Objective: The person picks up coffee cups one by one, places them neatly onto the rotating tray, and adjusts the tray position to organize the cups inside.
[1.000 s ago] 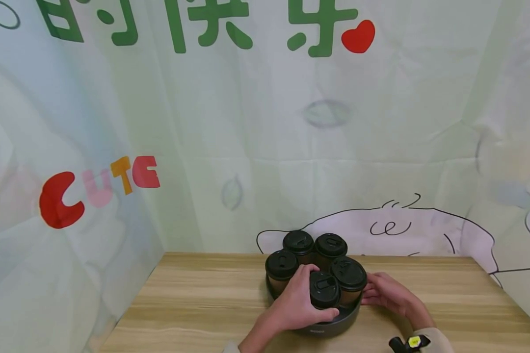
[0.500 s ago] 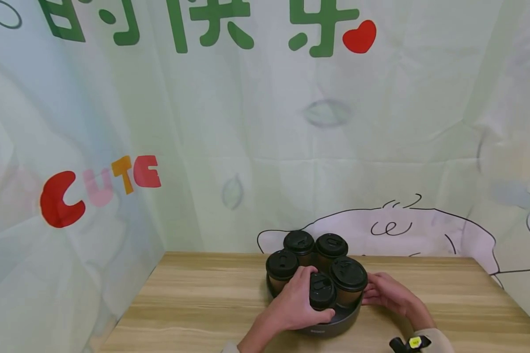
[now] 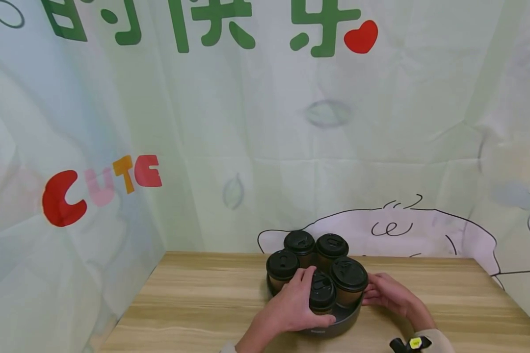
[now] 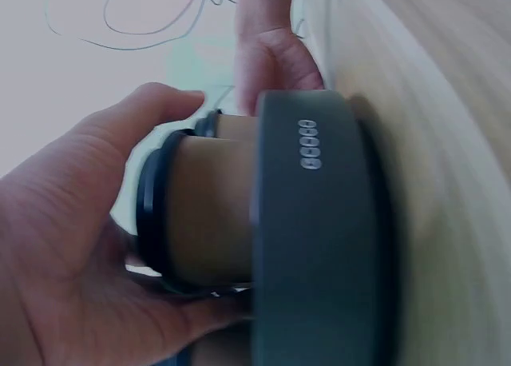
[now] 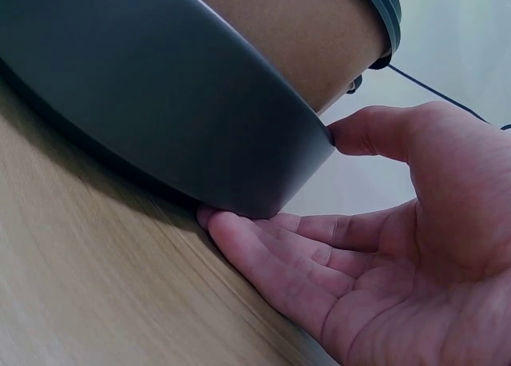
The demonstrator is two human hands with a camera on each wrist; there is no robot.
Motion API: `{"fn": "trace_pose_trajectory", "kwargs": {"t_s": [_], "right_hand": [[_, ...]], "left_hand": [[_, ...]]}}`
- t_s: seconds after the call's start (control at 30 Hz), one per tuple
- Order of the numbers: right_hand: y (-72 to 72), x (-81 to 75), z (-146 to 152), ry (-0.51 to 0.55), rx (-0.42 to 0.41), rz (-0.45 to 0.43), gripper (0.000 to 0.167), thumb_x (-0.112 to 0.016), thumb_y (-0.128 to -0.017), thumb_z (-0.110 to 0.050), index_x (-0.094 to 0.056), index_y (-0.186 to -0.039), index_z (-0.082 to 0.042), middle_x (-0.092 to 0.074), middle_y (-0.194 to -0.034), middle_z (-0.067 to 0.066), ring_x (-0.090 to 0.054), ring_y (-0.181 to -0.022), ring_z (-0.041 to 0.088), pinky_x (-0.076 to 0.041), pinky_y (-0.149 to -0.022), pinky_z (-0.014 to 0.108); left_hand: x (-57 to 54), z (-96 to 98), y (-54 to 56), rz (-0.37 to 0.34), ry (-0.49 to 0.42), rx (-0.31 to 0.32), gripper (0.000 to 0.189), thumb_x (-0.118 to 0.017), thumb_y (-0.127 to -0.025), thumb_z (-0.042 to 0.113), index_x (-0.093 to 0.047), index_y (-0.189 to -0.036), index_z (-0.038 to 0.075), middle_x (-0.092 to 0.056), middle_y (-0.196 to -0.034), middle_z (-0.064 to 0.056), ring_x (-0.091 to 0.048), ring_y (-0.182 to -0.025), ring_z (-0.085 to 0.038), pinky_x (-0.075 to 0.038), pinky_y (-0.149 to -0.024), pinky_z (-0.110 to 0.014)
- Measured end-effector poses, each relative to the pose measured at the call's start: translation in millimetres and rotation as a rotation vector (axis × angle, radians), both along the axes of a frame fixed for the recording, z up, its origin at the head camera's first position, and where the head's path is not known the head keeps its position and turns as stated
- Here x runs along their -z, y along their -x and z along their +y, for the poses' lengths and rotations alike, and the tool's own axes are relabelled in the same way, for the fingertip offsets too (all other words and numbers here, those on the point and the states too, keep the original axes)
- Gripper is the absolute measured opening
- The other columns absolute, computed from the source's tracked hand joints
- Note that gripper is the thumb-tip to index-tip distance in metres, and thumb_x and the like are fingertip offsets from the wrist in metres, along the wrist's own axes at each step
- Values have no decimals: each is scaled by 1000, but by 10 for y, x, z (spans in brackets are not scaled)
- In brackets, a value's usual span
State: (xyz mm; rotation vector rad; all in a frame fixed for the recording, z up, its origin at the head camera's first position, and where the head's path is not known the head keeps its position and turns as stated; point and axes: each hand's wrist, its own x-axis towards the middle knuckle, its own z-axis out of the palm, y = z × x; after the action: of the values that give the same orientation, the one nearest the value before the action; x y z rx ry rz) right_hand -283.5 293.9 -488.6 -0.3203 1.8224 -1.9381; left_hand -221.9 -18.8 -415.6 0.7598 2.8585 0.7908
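Around the front paper coffee cup (image 3: 322, 292), with its black lid and brown body, my left hand (image 3: 291, 301) makes a loose C. In the left wrist view the thumb (image 4: 152, 106) stands apart from this cup, and the fingers reach along its other side. The cup stands in a dark grey round pan (image 3: 329, 329) with several similar lidded cups. My right hand (image 3: 390, 296) holds the pan's right side. In the right wrist view its thumb (image 5: 371, 132) is at the rim and its fingertips lie at the bottom edge.
The pan stands on a wood-grain table (image 3: 194, 299). A printed cloth backdrop (image 3: 265, 127) hangs right behind the table and along its left side. Beside the front cup stands a wider-lidded cup (image 3: 349, 274). A black strap device (image 3: 410, 343) sits on the right wrist.
The front cup has turned, its lid marking now pointing another way, and shifted slightly left. The left thumb has dropped lower, showing more cup body. The right hand and pan stay put.
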Motion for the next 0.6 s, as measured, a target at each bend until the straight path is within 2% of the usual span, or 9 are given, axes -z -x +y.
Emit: {"fn": "trace_pose_trajectory", "kwargs": {"t_s": [0.17,0.3,0.43,0.6], "right_hand": [[30,17,11,5,-10,4,44,-33,-115,-24,-64,-120,7,-75,-98,10,-74,-91,19,-61,-87,38],[39,19,30,16,-23,4,43,-34,-114,-23,-64,-121,7,-76,-99,10,-74,-92,20,-61,-88,38],[14,15,58,4,-16,11,43,-34,-114,-23,-62,-123,9,-75,-101,12,-74,-93,20,-61,-89,39],[-27,-55,120,-96,45,34,48,-38,-114,-26,-55,-129,16,-74,-102,15,-73,-92,23,-61,-88,39]], "left_hand": [[-159,-53,-93,-28,84,0,115,-81,-76,69,-31,-161,11,-41,-157,-16,-56,-129,-42,-54,-99,-55],[-272,-127,-165,-8,137,23,112,-80,-78,68,-33,-160,9,-48,-152,-17,-56,-130,-37,-53,-101,-49],[-388,-211,-200,-12,145,37,105,-79,-80,67,-39,-157,9,-57,-142,-17,-59,-126,-29,-55,-99,-45],[-547,-345,-214,20,112,34,90,-76,-83,68,-52,-147,9,-65,-129,-13,-63,-118,-26,-57,-89,-42]]}}
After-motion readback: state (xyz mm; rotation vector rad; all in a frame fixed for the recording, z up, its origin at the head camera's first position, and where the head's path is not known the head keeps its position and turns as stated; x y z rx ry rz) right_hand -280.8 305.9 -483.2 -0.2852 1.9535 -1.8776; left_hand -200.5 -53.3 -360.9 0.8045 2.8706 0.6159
